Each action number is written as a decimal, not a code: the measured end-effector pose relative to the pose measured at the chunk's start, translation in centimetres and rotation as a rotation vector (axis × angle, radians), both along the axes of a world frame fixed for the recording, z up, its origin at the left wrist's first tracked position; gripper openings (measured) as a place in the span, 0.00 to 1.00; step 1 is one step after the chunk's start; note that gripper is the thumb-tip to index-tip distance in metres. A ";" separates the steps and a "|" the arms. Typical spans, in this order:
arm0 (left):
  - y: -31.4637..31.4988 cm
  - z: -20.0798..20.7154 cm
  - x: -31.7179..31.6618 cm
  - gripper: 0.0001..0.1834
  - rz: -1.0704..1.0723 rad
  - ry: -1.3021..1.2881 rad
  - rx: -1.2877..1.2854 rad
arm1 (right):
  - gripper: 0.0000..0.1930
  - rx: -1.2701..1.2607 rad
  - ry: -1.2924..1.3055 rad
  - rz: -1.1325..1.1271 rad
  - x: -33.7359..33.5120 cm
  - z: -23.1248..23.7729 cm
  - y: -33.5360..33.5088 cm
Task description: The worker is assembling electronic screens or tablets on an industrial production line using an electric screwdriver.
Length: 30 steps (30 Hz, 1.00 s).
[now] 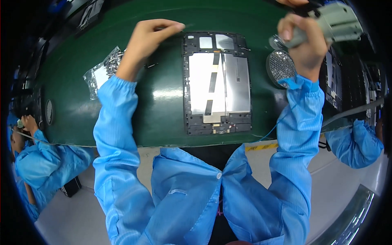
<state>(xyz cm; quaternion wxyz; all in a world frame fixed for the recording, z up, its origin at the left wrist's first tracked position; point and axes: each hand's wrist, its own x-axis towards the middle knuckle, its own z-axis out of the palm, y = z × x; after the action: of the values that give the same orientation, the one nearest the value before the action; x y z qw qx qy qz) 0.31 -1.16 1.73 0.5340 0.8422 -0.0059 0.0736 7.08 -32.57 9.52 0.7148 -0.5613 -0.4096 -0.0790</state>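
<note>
An opened tablet (238, 85) lies back up on the green bench, with silver battery cells, black strips across them and dark edges. My left hand (149, 38) is raised just beyond its upper left corner. The thumb and fingertips pinch together there; a faint, blurred sliver shows at the tips, too small to name. My right hand (306, 43) is wrapped round a pale green handheld power tool (337, 22), right of the tablet's top end. The tool's clear, rounded tip points left. Below that hand sits a round dish (280, 67) with a bumpy, honeycomb-like surface, partly covered by my wrist.
A clear bag of small metal parts (104, 69) lies left of my left wrist. More dark tablet parts (334, 79) stand at the right, near a grey cable (355, 109). Co-workers in blue sleeves (53, 161) sit at both sides. Another person's fingers (293, 2) show at the top.
</note>
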 end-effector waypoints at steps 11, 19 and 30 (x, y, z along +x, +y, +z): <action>0.0 -2.3 1.7 0.14 -0.110 0.024 -0.010 | 0.12 0.030 0.346 0.006 -2.3 -0.3 13.2; -0.4 -3.2 1.3 0.11 -0.098 -0.184 -0.036 | 0.12 0.164 0.298 0.186 -0.7 -3.0 16.2; 0.4 -1.4 0.8 0.10 -0.173 0.034 -0.185 | 0.13 0.043 0.289 0.035 -0.5 -3.9 16.7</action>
<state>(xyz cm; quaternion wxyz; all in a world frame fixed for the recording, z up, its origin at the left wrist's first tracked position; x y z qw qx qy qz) 1.15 -0.74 0.32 0.6138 0.7869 -0.0625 0.0132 6.59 -15.85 5.59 0.7794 -0.5441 -0.3105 0.0065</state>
